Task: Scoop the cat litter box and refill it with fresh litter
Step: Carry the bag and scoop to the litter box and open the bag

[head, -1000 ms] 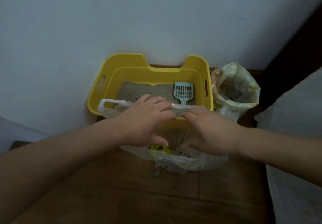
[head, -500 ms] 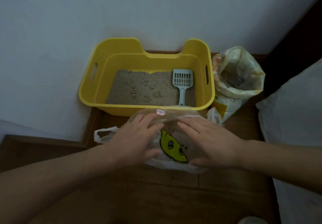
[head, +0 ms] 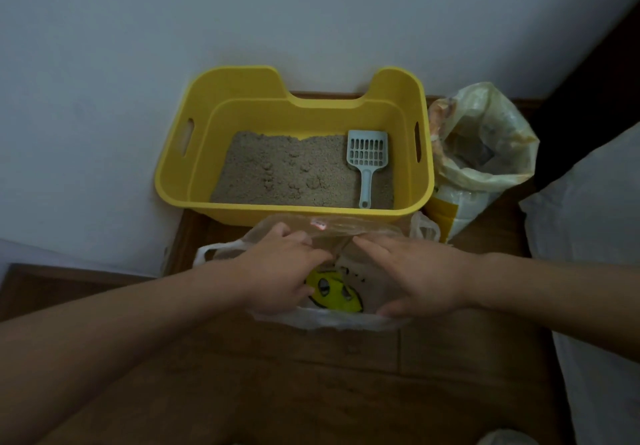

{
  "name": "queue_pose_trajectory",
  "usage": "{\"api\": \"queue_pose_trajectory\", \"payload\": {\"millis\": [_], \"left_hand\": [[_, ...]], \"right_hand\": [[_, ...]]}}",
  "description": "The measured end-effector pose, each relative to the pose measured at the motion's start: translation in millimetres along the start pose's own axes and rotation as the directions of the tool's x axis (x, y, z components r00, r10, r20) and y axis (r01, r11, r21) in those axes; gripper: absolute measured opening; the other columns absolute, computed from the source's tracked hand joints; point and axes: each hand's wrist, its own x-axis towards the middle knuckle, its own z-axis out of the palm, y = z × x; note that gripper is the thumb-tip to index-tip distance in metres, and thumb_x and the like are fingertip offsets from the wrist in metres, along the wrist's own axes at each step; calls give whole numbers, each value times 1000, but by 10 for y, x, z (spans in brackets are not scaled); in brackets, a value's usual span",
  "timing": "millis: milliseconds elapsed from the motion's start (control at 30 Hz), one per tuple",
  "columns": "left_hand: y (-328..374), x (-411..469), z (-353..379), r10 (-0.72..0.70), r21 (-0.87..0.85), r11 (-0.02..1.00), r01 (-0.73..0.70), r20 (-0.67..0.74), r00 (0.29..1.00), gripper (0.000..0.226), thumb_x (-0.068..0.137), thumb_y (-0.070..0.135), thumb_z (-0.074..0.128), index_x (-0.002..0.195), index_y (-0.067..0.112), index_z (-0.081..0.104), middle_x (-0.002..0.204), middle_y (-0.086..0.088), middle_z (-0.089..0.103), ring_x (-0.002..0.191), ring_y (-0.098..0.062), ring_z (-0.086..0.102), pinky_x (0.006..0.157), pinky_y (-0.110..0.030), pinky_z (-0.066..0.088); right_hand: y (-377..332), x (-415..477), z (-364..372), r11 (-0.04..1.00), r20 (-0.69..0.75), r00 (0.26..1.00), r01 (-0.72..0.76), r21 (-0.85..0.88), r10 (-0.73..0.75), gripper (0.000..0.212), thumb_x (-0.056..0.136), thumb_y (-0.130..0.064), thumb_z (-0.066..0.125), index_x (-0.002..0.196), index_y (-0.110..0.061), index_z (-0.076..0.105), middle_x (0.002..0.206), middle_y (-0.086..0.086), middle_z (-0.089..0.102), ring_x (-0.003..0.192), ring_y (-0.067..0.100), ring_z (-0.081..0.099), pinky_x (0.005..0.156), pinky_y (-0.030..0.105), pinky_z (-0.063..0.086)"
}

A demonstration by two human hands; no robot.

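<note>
A yellow litter box (head: 394,98) stands against the wall, holding grey-brown litter (head: 294,171) with some clumps. A pale blue slotted scoop (head: 366,164) lies on the litter at the right side, handle toward me. In front of the box a thin clear plastic bag (head: 346,292) with a yellow face print lies on the wooden floor. My left hand (head: 277,271) and my right hand (head: 415,275) both grip the bag's top edge, pulling its mouth apart.
An open sack of litter (head: 481,160) leans to the right of the box. A white wall (head: 242,12) rises behind. White fabric (head: 588,254) lies at the right, and a wooden floor (head: 311,375) spreads below.
The bag has come down from the box's front rim to the floor, and my hands with it. The litter and scoop now show fully.
</note>
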Motion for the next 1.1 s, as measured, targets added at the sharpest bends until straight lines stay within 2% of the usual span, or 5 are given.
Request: {"api": "queue_pose_trajectory", "payload": {"millis": [133,400,733,933,1100], "left_hand": [[-71,-123,147,54,-2,999,-54,27,998,16,87,32,56,97,32,69,114,16,60,124,-9,39,114,-48,15],[-78,-406,437,-64,-61,996,61,-50,997,13,86,31,53,87,31,67,118,14,62,136,-10,38,116,-60,-8],[-80,-407,102,227,192,972,-139,-585,778,16,83,8,53,69,14,57,67,-4,54,68,-24,54,106,-52,39],[-67,-507,233,393,319,916,-242,-606,692,20,87,5,59,68,13,61,66,-6,57,57,-21,49,66,-37,48],[-94,-497,266,440,323,898,-299,-617,652,16,84,5,66,73,13,57,64,-5,55,56,-20,47,61,-37,48]], "right_hand": [[75,-8,90,998,47,997,-62,-3,62,119,76,-70,63,154,-24,-13,165,-2,-5,150,20,7,118,33,18],[108,-68,192,996,88,996,-23,-89,31,111,74,-79,56,156,-26,3,165,2,4,150,21,7,121,36,9],[-220,169,-181,943,-171,983,115,313,-63,49,103,-41,34,143,-16,46,143,2,50,130,14,45,111,28,32],[-183,270,-35,955,-190,977,148,257,-101,54,103,-40,34,152,-18,30,157,-1,34,143,10,27,118,24,18],[-232,345,97,941,-49,993,122,317,-112,57,104,-42,30,156,-23,18,163,-5,19,148,6,13,120,23,10]]}}
